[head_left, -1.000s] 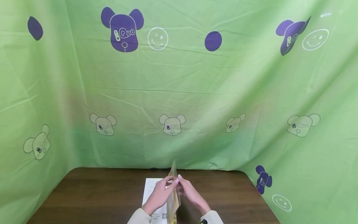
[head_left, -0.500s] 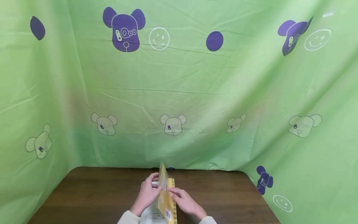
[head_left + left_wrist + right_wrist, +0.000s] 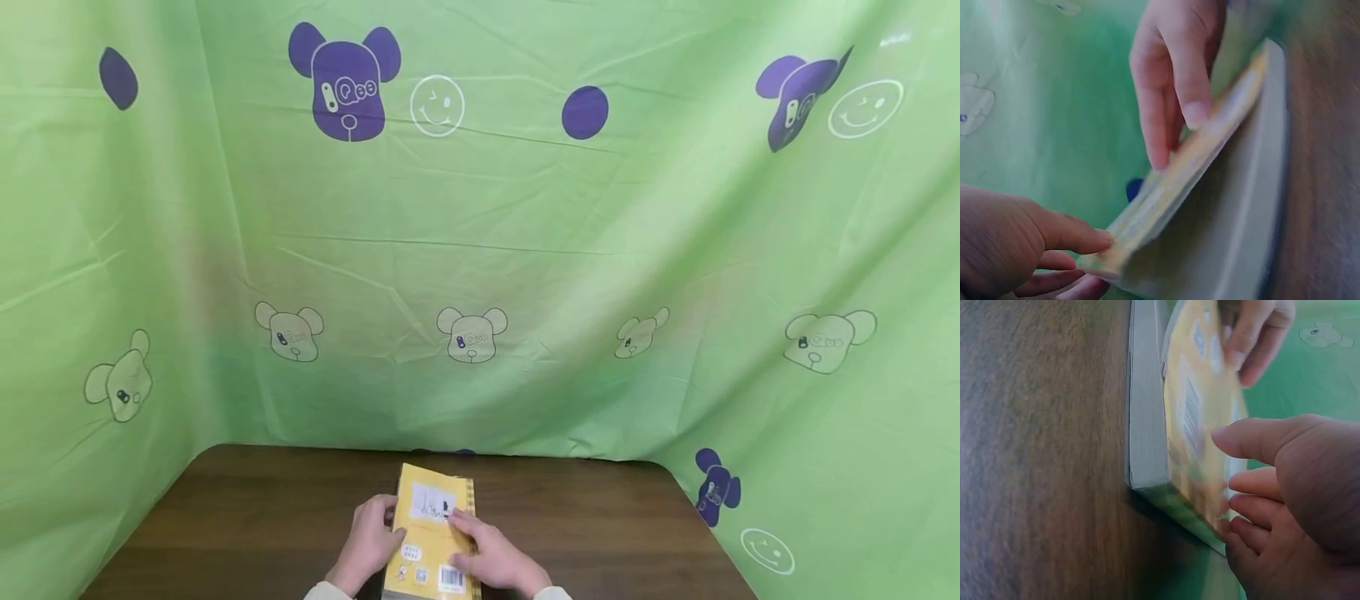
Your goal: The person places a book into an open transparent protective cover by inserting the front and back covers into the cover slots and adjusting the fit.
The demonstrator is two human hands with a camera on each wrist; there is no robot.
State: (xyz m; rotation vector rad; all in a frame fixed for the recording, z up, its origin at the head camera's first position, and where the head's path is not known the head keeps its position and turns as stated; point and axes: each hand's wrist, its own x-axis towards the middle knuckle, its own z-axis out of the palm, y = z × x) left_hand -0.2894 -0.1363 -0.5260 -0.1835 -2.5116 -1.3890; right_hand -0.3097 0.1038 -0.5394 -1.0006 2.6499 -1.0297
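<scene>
A thick book with a yellow back cover (image 3: 431, 537) lies on the table in the head view, its striped spine on the right. The cover bears a small picture and a barcode (image 3: 1190, 415). My left hand (image 3: 366, 537) is at the cover's left edge; in the left wrist view its thumb is on top and its fingers below, pinching the edge. That edge stands raised above the pages (image 3: 1147, 425). My right hand (image 3: 492, 554) lies over the cover near the spine, fingers extended, thumb touching the cover.
The dark wooden table (image 3: 600, 533) extends to both sides of the book. Green fabric (image 3: 525, 208) printed with bear heads and smiling faces hangs behind and at both sides of it.
The cover, upright with a clear sleeve earlier, has swung left and down over the white pages. My left hand has moved left with its edge; my right hand has come onto the cover.
</scene>
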